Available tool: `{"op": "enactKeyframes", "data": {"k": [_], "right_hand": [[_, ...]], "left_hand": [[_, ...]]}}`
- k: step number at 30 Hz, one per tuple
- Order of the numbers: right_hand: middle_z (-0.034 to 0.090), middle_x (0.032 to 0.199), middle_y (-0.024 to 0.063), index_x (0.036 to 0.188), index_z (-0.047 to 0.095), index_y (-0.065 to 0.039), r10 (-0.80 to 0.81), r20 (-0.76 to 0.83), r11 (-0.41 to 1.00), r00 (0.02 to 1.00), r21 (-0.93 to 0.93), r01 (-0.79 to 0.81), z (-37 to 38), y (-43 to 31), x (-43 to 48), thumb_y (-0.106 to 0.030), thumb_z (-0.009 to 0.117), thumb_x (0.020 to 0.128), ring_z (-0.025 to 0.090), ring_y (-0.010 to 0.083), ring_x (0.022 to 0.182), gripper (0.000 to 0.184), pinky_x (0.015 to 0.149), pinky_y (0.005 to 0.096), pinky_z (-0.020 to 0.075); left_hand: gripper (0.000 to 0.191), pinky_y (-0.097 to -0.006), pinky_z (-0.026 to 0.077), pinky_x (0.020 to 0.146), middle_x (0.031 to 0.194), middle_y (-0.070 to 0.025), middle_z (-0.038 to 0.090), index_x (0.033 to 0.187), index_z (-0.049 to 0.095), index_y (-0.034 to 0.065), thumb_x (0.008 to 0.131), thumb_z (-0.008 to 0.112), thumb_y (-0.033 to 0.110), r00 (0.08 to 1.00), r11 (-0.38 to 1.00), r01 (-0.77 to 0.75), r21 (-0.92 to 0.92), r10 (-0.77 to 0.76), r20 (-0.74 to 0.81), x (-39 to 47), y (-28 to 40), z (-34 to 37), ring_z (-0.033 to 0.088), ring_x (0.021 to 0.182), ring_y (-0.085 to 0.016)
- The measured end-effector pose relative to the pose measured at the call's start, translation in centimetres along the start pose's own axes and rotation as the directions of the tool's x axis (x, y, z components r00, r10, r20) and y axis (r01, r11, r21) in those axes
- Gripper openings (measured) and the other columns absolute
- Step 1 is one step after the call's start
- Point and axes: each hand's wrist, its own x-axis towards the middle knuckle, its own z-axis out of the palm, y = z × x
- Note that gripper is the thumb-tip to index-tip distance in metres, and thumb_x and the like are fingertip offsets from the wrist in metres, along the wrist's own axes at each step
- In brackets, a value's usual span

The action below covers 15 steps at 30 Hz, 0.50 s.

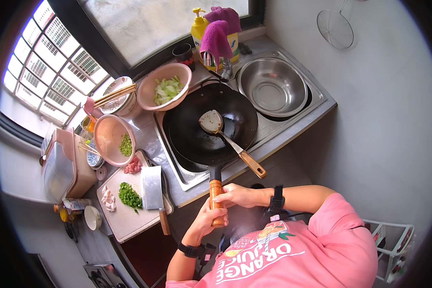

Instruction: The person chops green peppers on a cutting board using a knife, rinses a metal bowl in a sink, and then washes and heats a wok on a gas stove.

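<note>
Both my hands are wrapped around the wooden handle (216, 189) of a black wok (187, 126). My left hand (209, 215) grips the lower end, and my right hand (237, 194) holds it just above. The wok rests over the left basin of a steel double sink (187, 183). Across the wok lies a spatula (230, 142), its blade inside and its wooden handle out over the rim. Bits of food cling to the blade. The wok's inside looks dark and shiny.
A steel basin (271, 88) sits in the right sink. Left of the wok, a cutting board (129, 223) bears a cleaver (151, 187), chopped greens (129, 196) and meat pieces (133, 166). Pink colanders (108, 133) hold cut vegetables. A purple cloth (216, 37) drapes the faucet.
</note>
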Motion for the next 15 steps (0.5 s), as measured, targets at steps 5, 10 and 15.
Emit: {"op": "enactKeyframes", "data": {"k": [5, 10, 15], "right_hand": [[0.061, 0.106, 0.0081, 0.11, 0.056, 0.0, 0.015, -0.091, 0.995, 0.996, -0.1, -0.024, 0.1, 1.4, 2.3, -0.021, 0.059, 0.088, 0.059, 0.0167, 0.097, 0.031, 0.088, 0.0317, 0.0472], [0.064, 0.102, 0.0146, 0.114, 0.054, 0.005, 0.021, -0.235, 0.821, 0.972, -0.551, -0.151, 2.0, -0.5, 1.2, -0.025, 0.059, 0.088, 0.061, 0.0187, 0.093, 0.04, 0.085, 0.0318, 0.049], [0.067, 0.091, 0.0104, 0.104, 0.062, 0.001, -0.279, -0.317, 0.473, 0.906, -0.867, -0.158, 1.6, -10.5, -4.8, -0.021, 0.06, 0.087, 0.063, 0.017, 0.081, 0.028, 0.076, 0.0298, 0.05]], "left_hand": [[0.047, -0.0299, 0.051, 0.057, 0.08, -0.0059, 0.052, 0.119, 0.036, 0.0036, 0.078, 0.059, 0.002, 0.998, 0.999, 0.039, 0.019, -0.04, 0.056, 0.6, -0.4, -4.2, 0.057, 0.063, -0.015], [0.045, -0.028, 0.05, 0.065, 0.09, -0.0055, 0.055, 0.116, 0.041, 0.0019, 0.081, 0.066, 0.017, 0.995, 0.945, 0.097, 0.313, -0.095, -0.022, 0.4, 1.1, -5.6, 0.06, 0.072, -0.015], [0.058, -0.0361, 0.049, 0.069, 0.081, -0.0165, 0.063, 0.102, 0.053, -0.0042, 0.08, 0.064, 0.048, 0.99, 0.345, 0.137, 0.928, -0.079, -0.117, 0.9, 5.4, -6.3, 0.063, 0.076, -0.027]]}}
